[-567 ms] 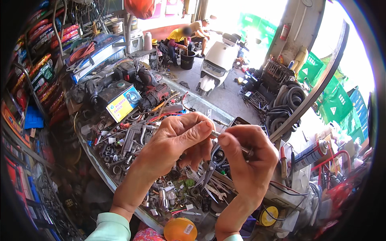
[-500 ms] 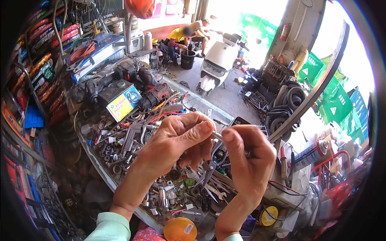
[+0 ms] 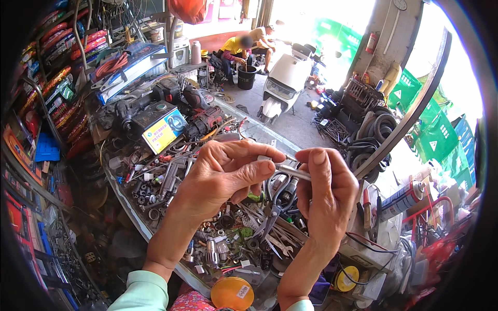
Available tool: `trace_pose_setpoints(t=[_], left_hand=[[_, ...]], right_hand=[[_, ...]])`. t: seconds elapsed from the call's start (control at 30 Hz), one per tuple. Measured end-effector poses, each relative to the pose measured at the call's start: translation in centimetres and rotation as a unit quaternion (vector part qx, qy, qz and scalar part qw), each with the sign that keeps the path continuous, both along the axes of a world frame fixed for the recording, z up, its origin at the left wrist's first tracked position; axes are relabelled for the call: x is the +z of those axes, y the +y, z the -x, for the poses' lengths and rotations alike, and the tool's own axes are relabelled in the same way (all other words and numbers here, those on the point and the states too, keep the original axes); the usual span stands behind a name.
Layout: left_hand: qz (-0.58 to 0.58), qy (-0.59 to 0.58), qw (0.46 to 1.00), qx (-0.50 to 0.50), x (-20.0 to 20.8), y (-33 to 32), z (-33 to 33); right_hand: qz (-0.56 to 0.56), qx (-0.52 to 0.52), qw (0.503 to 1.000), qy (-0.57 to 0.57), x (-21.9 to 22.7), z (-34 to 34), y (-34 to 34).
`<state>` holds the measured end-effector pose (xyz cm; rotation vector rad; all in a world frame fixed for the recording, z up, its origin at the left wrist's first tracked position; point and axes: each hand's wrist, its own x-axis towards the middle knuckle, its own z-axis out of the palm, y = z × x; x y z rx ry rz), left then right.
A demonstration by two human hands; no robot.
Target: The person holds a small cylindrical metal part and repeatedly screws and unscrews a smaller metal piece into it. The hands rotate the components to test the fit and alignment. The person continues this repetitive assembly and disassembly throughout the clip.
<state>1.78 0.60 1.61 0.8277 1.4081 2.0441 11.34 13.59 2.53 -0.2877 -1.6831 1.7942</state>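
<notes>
Both my hands are raised above the cluttered bench, holding a slim silver metal rod (image 3: 293, 172) between them. My left hand (image 3: 220, 173) pinches its left end between thumb and forefinger. Around its right end the fingers of my right hand (image 3: 329, 192) are closed, with the thumb pointing up. A second thin metal piece (image 3: 291, 157) shows just above the rod, between the fingertips; whether the two are joined I cannot tell. Below the hands lie pliers (image 3: 271, 220) with dark handles, an open-end wrench (image 3: 280, 247) and many small metal parts.
A glass-topped counter (image 3: 132, 207) is strewn with sockets, fittings and power tools (image 3: 205, 122). A yellow round lid (image 3: 232, 294) sits at the near edge. On the right stands a spray can (image 3: 402, 199). Beyond are a white scooter (image 3: 282, 85) and two seated people, one by a black bucket (image 3: 247, 78).
My right hand has turned so its thumb points upward, and more of the silver rod now shows between the hands. The left forefinger has stretched out. The view has shifted slightly.
</notes>
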Motion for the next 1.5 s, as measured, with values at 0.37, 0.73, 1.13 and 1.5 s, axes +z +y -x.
trace_pose_setpoints(t=[0.37, 0.73, 1.13, 1.5], left_hand=[[-0.013, 0.029, 0.996, 0.08, -0.3, 0.6, 0.5], [0.036, 0.04, 0.998, 0.028, -0.5, 0.3, 0.6], [0.011, 0.051, 0.998, -0.031, -0.3, 0.2, 0.6], [0.012, 0.064, 0.997, 0.032, -0.5, 0.1, 0.9]], right_hand=[[-0.149, 0.037, 0.986, -0.065, -1.3, 0.4, 1.8], [-0.137, 0.01, 0.99, -0.011, -0.8, -0.9, 1.5], [-0.076, -0.327, 0.942, -0.005, -4.3, 1.0, 9.2], [-0.064, -0.101, 0.993, -0.018, -1.4, 0.3, 4.1]])
